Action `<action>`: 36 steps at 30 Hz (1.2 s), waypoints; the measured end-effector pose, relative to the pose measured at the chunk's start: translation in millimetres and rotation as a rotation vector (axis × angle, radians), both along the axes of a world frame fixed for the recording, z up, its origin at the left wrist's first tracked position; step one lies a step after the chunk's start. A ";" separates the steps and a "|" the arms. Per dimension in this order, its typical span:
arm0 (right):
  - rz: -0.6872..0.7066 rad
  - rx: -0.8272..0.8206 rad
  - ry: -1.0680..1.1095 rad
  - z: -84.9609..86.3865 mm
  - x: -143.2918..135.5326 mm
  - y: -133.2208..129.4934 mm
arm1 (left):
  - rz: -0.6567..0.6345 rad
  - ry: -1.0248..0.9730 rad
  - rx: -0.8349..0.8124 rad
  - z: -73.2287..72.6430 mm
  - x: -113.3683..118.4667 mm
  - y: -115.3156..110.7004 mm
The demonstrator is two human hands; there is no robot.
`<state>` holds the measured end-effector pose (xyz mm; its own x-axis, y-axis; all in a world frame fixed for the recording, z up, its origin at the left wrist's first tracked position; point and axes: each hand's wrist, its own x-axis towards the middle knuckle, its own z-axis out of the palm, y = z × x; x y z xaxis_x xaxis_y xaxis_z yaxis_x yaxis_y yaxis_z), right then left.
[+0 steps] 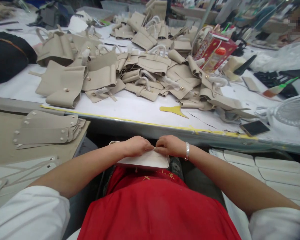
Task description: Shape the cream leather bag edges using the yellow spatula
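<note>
A cream bag piece (142, 160) lies across my lap, above the red apron. My left hand (137, 146) is on its upper edge with the fingers closed in a pinch. Right beside it, my right hand (168, 145), with a silvery bracelet at the wrist, pinches the same piece near its right end. The fingertips of both hands almost meet at the edge. What lies under the fingers is too small to make out.
Beige bag parts (147, 63) are heaped across the white table (130, 111). A yellow template (173, 110) and a dark phone-like slab (255, 128) lie near its front edge. Stacked panels (47, 128) are at left, pale pieces (277, 168) at right, and a fan (293, 111) stands far right.
</note>
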<state>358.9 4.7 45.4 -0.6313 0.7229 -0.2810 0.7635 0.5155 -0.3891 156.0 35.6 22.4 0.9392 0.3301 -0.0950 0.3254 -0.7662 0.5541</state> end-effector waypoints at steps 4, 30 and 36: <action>-0.023 -0.204 0.010 -2.9 -7.1 17.8 | -0.002 -0.023 -0.078 -5.6 -7.8 0.1; -0.066 -0.754 0.364 -41.1 -112.9 70.7 | 0.127 -0.127 -0.172 -13.7 -141.4 26.1; -0.035 -0.762 0.362 -45.0 -152.9 81.2 | 0.149 0.016 0.008 -4.7 -160.7 18.8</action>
<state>206.0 85.9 0.3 -0.7573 0.4385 -0.4840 0.5350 -0.0086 -0.8448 -4.7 54.4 17.7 0.8779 0.4669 -0.1060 0.4447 -0.7131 0.5419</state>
